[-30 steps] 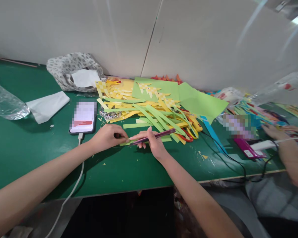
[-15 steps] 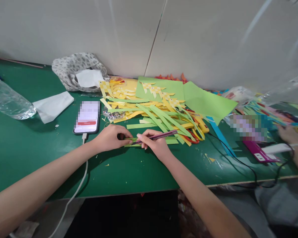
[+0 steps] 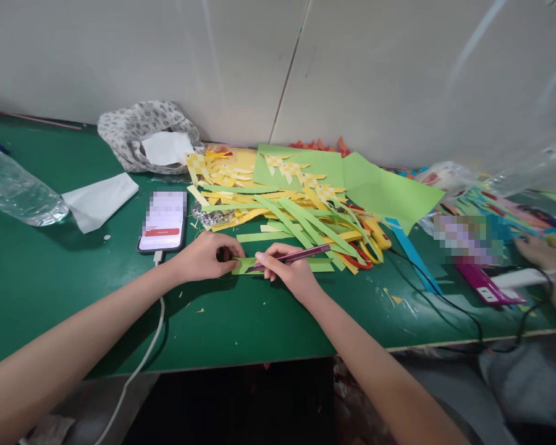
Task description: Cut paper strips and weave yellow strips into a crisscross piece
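Strip (image 3: 322, 266), light green, lies flat on the green table (image 3: 204, 334) near its front edge, running sideways under both hands. The left hand (image 3: 210, 256) has its thumb and forefinger at the strip's left end, the two tips close together; whether they pinch the paper or only press on it, one cannot tell. The right hand (image 3: 285, 266) grasps a slim purple tool (image 3: 301, 254) between thumb and fingers, pen-fashion, its dark tip pointing left over the strip, just beside the left fingertips. Whether the tip touches the paper is too small to tell.

Just behind the hands is a loose heap (image 3: 301, 225) of green and yellow strips, with yellow-and-white woven pieces (image 3: 322, 190) on its far side and a green sheet (image 3: 389, 188) to the right. Red-orange loops (image 3: 364, 259) and a yellow handle (image 3: 379, 236) show at the heap's right end. Near the left wrist lies a phone (image 3: 162, 222), a white cable (image 3: 143, 352) plugged into its near end. Farther left are a tissue (image 3: 104, 201) and a clear bottle (image 3: 21, 185). At the far right a co-worker's hand (image 3: 535, 250) is near a magenta power strip (image 3: 479, 283).
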The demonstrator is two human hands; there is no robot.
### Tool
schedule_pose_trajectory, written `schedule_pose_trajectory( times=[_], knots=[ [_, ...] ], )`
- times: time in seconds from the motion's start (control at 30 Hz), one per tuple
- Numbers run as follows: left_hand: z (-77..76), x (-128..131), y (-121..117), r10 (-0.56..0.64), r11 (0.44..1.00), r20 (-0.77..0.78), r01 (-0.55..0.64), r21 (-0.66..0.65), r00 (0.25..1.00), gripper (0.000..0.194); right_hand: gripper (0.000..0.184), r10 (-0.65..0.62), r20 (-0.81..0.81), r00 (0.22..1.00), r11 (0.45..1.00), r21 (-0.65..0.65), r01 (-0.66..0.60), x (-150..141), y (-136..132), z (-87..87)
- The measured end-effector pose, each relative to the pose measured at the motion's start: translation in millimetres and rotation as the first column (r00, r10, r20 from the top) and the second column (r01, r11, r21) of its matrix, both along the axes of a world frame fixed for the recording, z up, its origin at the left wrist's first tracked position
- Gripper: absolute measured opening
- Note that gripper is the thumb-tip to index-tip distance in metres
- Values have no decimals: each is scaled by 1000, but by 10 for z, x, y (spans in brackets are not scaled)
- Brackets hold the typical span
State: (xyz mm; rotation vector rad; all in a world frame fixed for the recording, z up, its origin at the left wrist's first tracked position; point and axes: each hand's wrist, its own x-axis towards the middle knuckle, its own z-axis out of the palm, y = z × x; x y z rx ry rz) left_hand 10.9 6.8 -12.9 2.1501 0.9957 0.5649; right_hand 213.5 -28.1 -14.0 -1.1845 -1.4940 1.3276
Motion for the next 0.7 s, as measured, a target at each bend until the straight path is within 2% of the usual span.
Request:
schedule_pose_trajectory(
  times=[0.23,0.47,0.7],
  knots=[
    [19,-7,-2,-32,999,-7,32,-23,999,12,22,-8,13,1000,1000,29,8,-20,-1,20],
    [-5,-1,11,12,1000,4,-12,-24,1000,9,24,-24,25,999,999,25,23,-12,6,-3],
    [-34,-8,22,5,1000,9,-5,-11,1000,8,24,-18,47,999,998,57,15,-19,-7,13]
  ],
)
